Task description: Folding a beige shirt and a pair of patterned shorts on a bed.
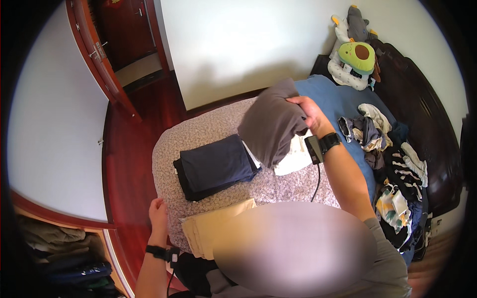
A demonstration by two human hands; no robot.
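My right hand (pixel 313 115) grips one edge of a folded grey-brown garment (pixel 272 121), holding it up over the far part of the bed. Its exact kind cannot be made out. Beneath and beside it a white folded cloth (pixel 294 158) lies on the bedspread. Left of this rests a stack of folded dark navy garments (pixel 216 161). Nearer to me is a folded cream-yellow garment (pixel 211 228), partly covered by a blurred patch. My left hand (pixel 158 214) hovers by the bed's left edge, fingers curled in, with nothing seen in it.
The bed has a floral bedspread (pixel 174 139) and a blue sheet (pixel 323 92). Loose clothes (pixel 397 174) are heaped at the right by the dark headboard (pixel 422 114). Plush toys (pixel 357 57) sit in the far right corner. Open shelves with clothes (pixel 64 253) stand lower left; a door (pixel 94 54) is ajar.
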